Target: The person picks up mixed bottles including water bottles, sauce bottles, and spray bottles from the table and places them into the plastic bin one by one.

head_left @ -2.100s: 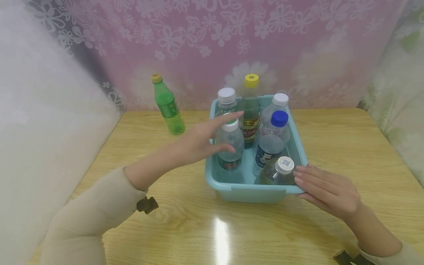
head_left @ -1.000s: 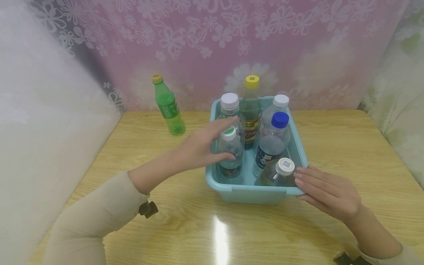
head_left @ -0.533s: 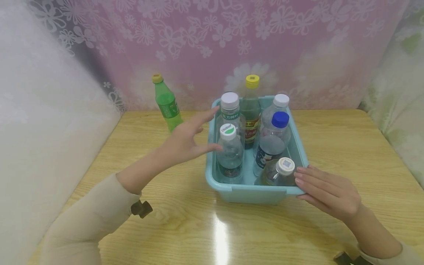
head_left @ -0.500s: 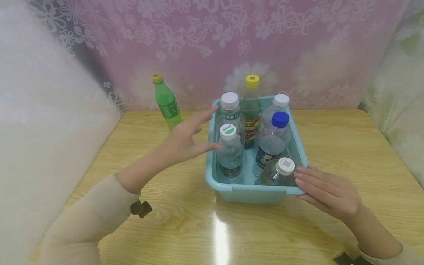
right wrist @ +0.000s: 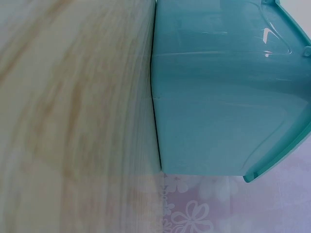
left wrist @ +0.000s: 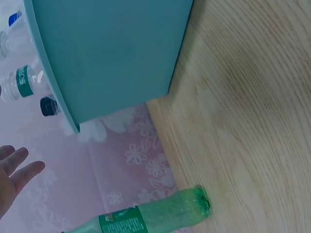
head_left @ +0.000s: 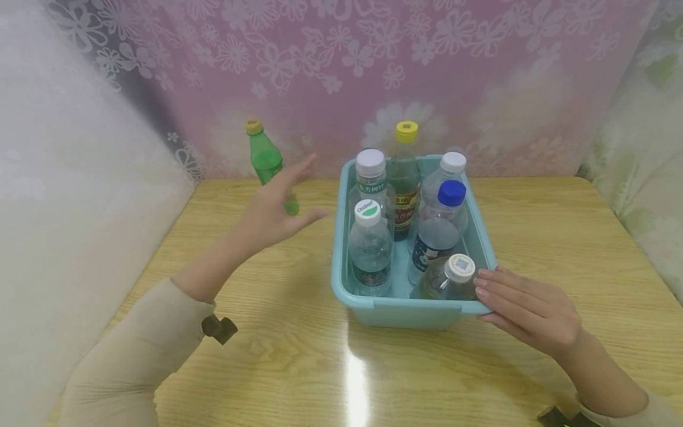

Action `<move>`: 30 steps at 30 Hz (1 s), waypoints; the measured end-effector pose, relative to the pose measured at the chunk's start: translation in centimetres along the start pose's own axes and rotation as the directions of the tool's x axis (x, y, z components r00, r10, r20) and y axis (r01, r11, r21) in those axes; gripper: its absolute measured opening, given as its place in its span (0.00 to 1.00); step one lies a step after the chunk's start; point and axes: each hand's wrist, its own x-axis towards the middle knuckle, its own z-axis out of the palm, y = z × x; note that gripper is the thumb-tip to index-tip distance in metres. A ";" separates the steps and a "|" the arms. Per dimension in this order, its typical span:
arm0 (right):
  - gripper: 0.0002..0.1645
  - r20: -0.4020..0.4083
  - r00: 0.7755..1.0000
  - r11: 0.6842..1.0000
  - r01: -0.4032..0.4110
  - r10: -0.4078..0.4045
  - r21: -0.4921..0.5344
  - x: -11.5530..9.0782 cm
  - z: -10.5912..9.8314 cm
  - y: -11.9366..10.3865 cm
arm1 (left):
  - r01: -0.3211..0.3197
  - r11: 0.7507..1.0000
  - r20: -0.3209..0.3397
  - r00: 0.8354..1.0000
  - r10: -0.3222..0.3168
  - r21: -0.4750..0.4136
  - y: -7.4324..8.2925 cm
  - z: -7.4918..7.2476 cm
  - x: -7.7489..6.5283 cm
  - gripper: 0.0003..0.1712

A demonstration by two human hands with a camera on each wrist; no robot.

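Observation:
My left hand (head_left: 267,213) is in the air left of the light-blue plastic bin (head_left: 368,302), thumb and fingers spread, holding nothing. Behind it stands a green soda bottle (head_left: 264,148) with a yellow cap, partly hidden; its lower part shows in the left wrist view. My right hand (head_left: 533,308) rests straight fingers on the bin's near right corner. In the bin, a clear bottle with a green-and-white cap (head_left: 370,246) stands front left, before a white-capped bottle (head_left: 371,169). A blue-capped bottle (head_left: 440,222) and a tilted white-capped bottle (head_left: 448,279) are on the right.
Farther back in the bin are a yellow-capped sauce bottle (head_left: 404,178) and a clear white-capped bottle (head_left: 448,169). The bin stands on a wooden table (head_left: 299,356). A pink floral curtain (head_left: 320,71) hangs behind the table's far edge.
My left hand has let go of the bottle with the green-and-white cap, left the bin and moved left, towards the green bottle. The right hand has stayed on the corner.

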 end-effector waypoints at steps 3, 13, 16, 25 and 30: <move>0.14 0.000 1.000 1.000 0.001 -0.001 0.003 0.1 0.0 0.0 | 0.030 1.000 -0.022 0.999 -0.030 0.008 -0.6 -0.2 -0.1 0.50; 0.14 0.005 1.000 1.000 0.000 0.000 0.002 0.0 0.0 0.0 | 0.026 0.998 -0.141 0.990 -0.017 0.060 -3.6 -0.7 0.1 0.49; 0.14 0.008 1.000 1.000 -0.001 0.001 -0.002 0.0 -0.1 0.0 | 0.064 0.994 -0.201 0.979 -0.045 0.085 -4.6 -1.0 0.1 0.48; 0.14 0.008 1.000 1.000 0.002 -0.002 -0.006 0.1 -0.1 0.0 | 0.231 0.966 -0.300 0.935 -0.189 0.112 -6.9 -1.7 0.2 0.45; 0.14 0.010 1.000 1.000 0.001 -0.001 -0.009 0.1 -0.1 0.0 | 0.261 0.957 -0.353 0.914 -0.201 0.129 -7.8 -1.9 0.2 0.45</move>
